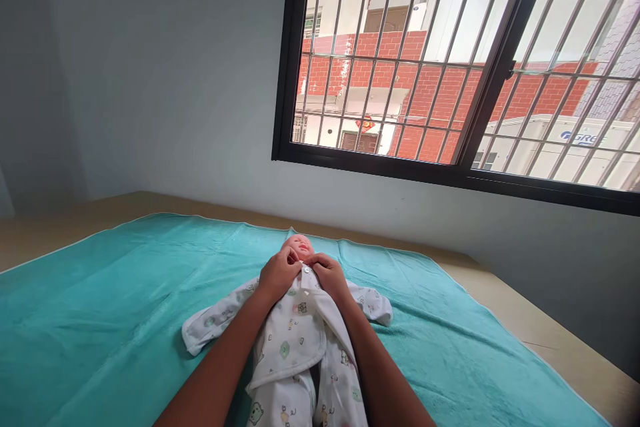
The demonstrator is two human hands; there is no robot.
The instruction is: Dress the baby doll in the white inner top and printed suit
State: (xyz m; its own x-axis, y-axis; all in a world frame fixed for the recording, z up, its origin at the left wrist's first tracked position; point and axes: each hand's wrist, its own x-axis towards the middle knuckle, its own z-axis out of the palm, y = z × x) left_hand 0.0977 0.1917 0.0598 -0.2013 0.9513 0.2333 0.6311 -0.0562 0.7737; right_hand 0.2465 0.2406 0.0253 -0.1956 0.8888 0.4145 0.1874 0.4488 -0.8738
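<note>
A baby doll [299,246] lies on its back on a teal blanket [125,307], dressed in a white printed romper [295,340]. My left hand [278,273] and my right hand [329,273] meet at the romper's collar just below the doll's chin. Both hands pinch the fabric edges beside a small white snap button [306,269]. The romper's front flap hangs open lower down, near my forearms. Its sleeves spread out to either side.
The blanket covers a wooden platform [550,340] that runs along a grey wall. A large barred window [450,60] with a black frame is above right, showing a red brick building outside.
</note>
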